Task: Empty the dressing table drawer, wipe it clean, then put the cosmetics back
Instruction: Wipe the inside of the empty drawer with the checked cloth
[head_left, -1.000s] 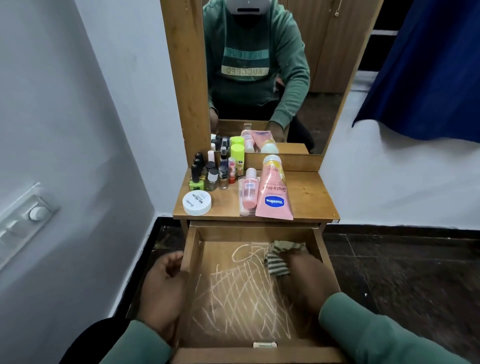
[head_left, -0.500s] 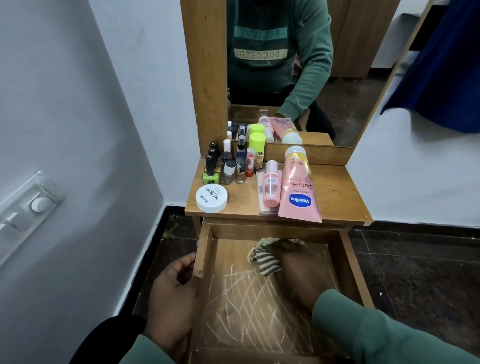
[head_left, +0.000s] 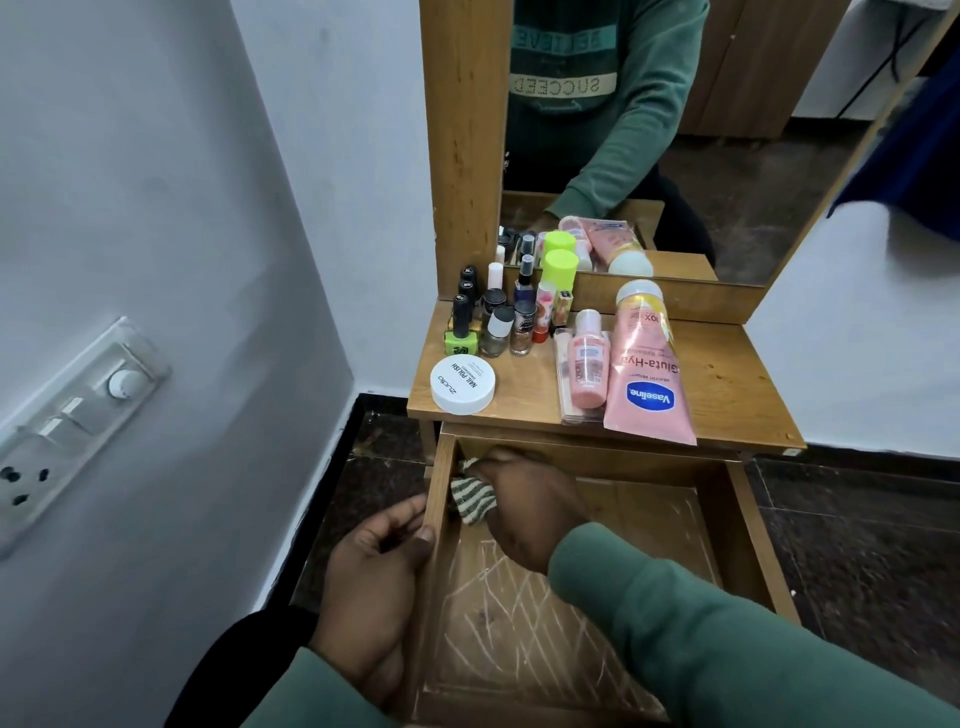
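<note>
Wiping looks to be the step in hand, since the drawer (head_left: 748, 540) stands pulled out with no cosmetics in it. At the drawer's left wall, nearest the camera, the left hand (head_left: 374, 582) grips the top edge with curled fingers, apparently to steady it. White scribbled marks (head_left: 509, 587) cover the near and middle part of the drawer's floor. In the drawer's far left corner the right hand (head_left: 524, 504) has its fingers bunched round a green-and-white striped cloth (head_left: 470, 496) and presses it down against the wood. The next move probably calls for dragging the cloth back over those marks with firm pressure (they may not lift in one pass), and only then refilling. The cosmetics wait on the tabletop (head_left: 727, 384) just beyond the drawer. A white jar (head_left: 462, 385) sits past its far left corner, and a small pink bottle (head_left: 588, 369) and a pink Vaseline tube (head_left: 647, 384) lie flat past its far edge. Nail polish bottles (head_left: 460, 332) stand upright farther back, near the mirror (head_left: 675, 130). Left of the drawer a pale wall carries a switch panel (head_left: 67, 415), and dark stone floor (head_left: 857, 545) shows on both sides of the drawer.
</note>
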